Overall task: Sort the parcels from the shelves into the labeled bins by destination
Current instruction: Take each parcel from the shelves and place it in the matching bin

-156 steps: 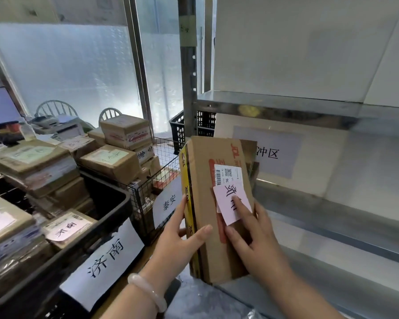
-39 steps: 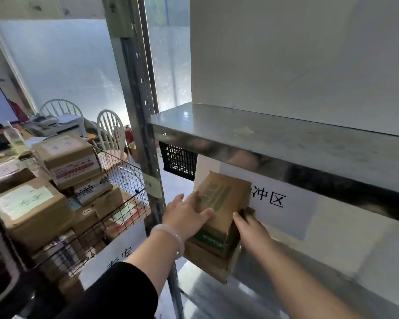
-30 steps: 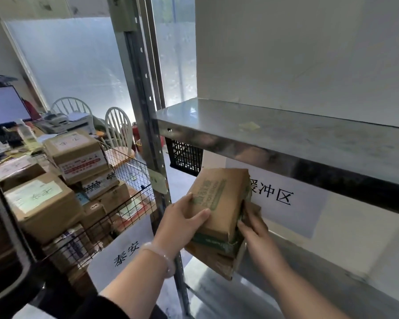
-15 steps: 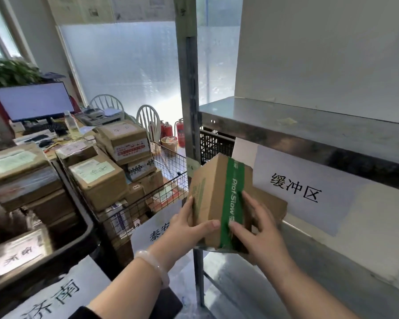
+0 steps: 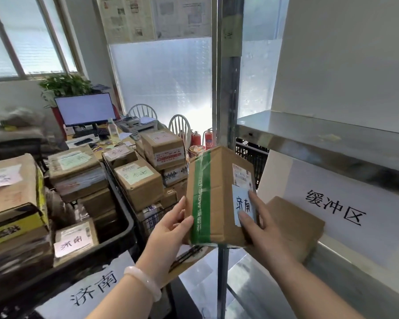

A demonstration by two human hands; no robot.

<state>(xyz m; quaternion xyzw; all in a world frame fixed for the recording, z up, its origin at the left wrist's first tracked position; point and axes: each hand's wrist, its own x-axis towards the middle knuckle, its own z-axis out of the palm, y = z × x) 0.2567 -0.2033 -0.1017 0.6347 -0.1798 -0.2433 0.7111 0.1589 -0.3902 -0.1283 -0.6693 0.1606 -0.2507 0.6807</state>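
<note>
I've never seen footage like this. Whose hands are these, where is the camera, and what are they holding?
No machine here: a person wears a camera on the head, so this one picture looks forward and down at their own hands. The left hand and right hand grip a cardboard parcel sealed with green tape, in front of metal shelving. A handwritten slip on it reads 济南. To the left stands a black bin holding parcels, with a paper sign showing the same characters. A second parcel lies on the lower shelf level, by a white sign reading 缓冲区.
</note>
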